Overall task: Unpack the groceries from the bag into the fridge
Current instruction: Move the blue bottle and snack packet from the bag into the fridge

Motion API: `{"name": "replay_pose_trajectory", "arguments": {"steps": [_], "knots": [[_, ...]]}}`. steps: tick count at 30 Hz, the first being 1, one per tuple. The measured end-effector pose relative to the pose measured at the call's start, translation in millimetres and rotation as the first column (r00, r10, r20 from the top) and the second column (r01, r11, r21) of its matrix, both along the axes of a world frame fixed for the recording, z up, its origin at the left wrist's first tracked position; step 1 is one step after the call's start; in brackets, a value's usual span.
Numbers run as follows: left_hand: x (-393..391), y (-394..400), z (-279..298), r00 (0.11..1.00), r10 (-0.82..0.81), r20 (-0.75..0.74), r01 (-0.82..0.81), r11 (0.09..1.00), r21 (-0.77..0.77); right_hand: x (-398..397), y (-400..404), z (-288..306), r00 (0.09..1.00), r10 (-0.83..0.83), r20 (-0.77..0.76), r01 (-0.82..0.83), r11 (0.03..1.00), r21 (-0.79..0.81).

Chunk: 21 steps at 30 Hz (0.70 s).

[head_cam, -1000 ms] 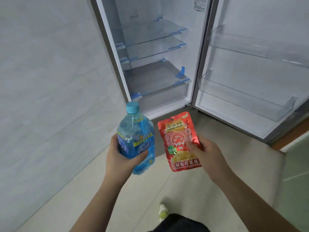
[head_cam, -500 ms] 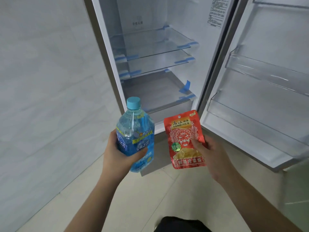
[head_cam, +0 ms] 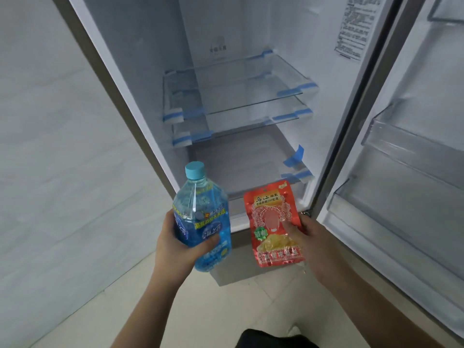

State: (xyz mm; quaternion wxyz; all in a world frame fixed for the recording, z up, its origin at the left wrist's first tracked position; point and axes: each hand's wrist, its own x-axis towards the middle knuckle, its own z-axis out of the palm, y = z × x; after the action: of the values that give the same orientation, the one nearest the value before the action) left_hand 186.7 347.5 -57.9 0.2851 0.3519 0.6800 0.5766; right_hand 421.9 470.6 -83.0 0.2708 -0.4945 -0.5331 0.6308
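My left hand grips a blue drink bottle with a light blue cap, held upright. My right hand holds a red snack packet by its right edge, thumb on its front. Both are held low in front of the open fridge. Two glass shelves with blue tape at the corners sit above a bottom compartment; nothing lies on them. The grocery bag is out of view.
The fridge door stands open to the right, with clear door bins that hold nothing. A tiled grey wall runs along the left. Light floor tiles lie below.
The view has moved closer to the fridge and tilted up. Both hands have kept their holds, with bottle and packet now nearer the fridge's lower edge.
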Motion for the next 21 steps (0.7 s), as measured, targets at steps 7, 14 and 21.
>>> {"name": "replay_pose_trajectory", "arguments": {"steps": [7,14,21], "knots": [[16.5,37.5,-4.9,0.988,0.153,0.03,-0.152,0.988,-0.03,-4.2,74.3,-17.1,0.997,0.072,-0.005,-0.072,0.997,-0.042],[2.7,40.5,-11.9,0.984,0.176,0.023,-0.173,0.981,-0.083,-42.2,109.9,-28.1,0.986,0.162,0.042,-0.156,0.982,-0.106],[-29.0,64.7,-19.8,0.989,0.147,0.012,-0.145,0.984,-0.105,-87.8,130.6,-33.1,0.974,0.216,0.059,-0.208,0.971,-0.118]]}}
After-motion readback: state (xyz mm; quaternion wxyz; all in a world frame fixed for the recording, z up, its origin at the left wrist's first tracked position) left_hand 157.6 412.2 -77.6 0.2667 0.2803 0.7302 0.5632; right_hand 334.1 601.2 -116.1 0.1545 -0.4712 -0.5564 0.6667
